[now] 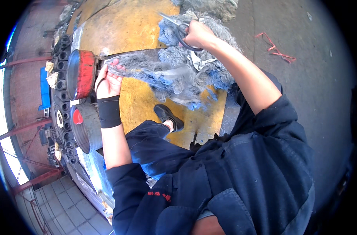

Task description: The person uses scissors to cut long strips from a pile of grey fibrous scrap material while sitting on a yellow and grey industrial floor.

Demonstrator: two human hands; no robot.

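My left hand (109,80), with a black wrist band, holds one end of a bundle of grey tangled yarn (147,70). Thumb and fingers close on the strands, and the bundle stretches rightward into a larger heap of grey and blue yarn (182,86). Up above that heap, my right hand (200,34) grips scissors (181,36) by their black handles. Their metal blades point to the upper left, away from the strands at my left hand. A scrap of white cloth (196,60) lies among the yarn.
A red and black round container (84,74) stands just left of my left hand, with a dark metal drum (86,127) nearer. My shoe (168,116) rests on the yellow surface (137,102). Red cord (274,49) lies on the grey floor (311,102) at right.
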